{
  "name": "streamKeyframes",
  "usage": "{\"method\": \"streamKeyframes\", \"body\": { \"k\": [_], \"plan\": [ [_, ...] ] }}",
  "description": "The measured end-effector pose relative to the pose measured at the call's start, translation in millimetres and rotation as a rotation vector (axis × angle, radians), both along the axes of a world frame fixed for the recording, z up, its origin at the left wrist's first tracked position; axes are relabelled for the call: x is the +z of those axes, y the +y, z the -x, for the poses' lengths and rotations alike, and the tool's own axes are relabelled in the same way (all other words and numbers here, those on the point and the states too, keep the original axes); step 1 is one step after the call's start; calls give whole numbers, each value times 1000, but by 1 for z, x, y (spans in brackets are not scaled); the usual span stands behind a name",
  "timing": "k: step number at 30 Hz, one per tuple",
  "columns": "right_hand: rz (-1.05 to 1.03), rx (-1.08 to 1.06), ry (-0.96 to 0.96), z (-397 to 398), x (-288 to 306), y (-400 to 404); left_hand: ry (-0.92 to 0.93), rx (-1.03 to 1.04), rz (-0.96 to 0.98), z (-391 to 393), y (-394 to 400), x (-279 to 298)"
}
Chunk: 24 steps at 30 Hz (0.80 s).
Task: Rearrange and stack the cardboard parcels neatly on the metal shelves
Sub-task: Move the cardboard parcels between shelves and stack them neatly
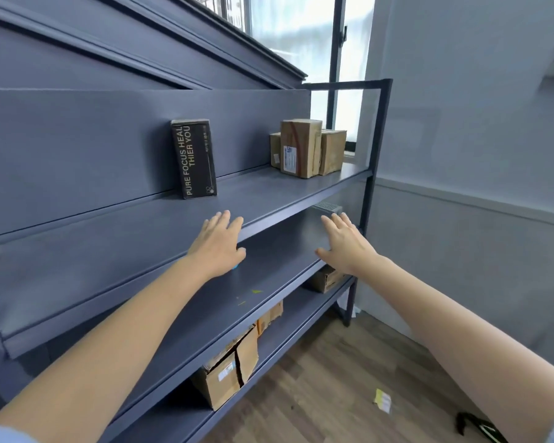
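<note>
Hands are both extended toward the metal shelves [269,215], palms down, fingers straight and slightly spread; neither hand holds anything. Left hand [219,243] is over the front edge of the upper shelf, fingertips reaching past the lip; whether it touches the metal cannot be told. Right hand [346,243] is in front of the middle shelf, near the right upright post [376,148], thumb spread to the left.

Upper shelf:
- Black box [195,158] stands upright against the back panel, left of centre, with white lettering running up its face.
- Three cardboard parcels stand grouped at the far right end. The tall parcel [299,148] is in front and carries a white label. A short parcel [275,150] is just behind it on the left. A second parcel [332,151] touches it on the right.

Middle shelf:
- A grey ribbed object [326,207] lies at the far right end, just beyond the right fingertips; what it is cannot be told.
- Small yellow-green scraps [256,291] lie on the surface.

Lower shelf:
- A torn parcel [227,370] with a black strip of tape and a white label sits near the front.
- Another parcel [271,316] is partly hidden behind it under the middle shelf.
- A further parcel [328,278] sits at the right end, below the right wrist.

Floor: a piece of yellow-and-white paper [383,400] and a black object [475,426] lie on the wood boards.
</note>
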State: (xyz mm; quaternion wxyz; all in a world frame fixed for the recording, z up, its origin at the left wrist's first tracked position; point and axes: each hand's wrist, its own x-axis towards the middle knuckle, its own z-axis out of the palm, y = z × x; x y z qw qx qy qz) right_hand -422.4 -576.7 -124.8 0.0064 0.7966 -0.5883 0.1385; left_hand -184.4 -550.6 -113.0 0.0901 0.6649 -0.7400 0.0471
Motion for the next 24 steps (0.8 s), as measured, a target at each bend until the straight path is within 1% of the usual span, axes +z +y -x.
{"method": "streamKeyframes", "body": {
  "k": [9,14,24],
  "plan": [
    [16,-56,32,6,14,-122,60,-18,-41,4,-134,10],
    [-15,-90,-23,16,9,-181,78,-31,-69,11,-199,8],
    [-40,-99,-31,75,5,-287,76,-54,-67,71,-305,3]
  ]
}}
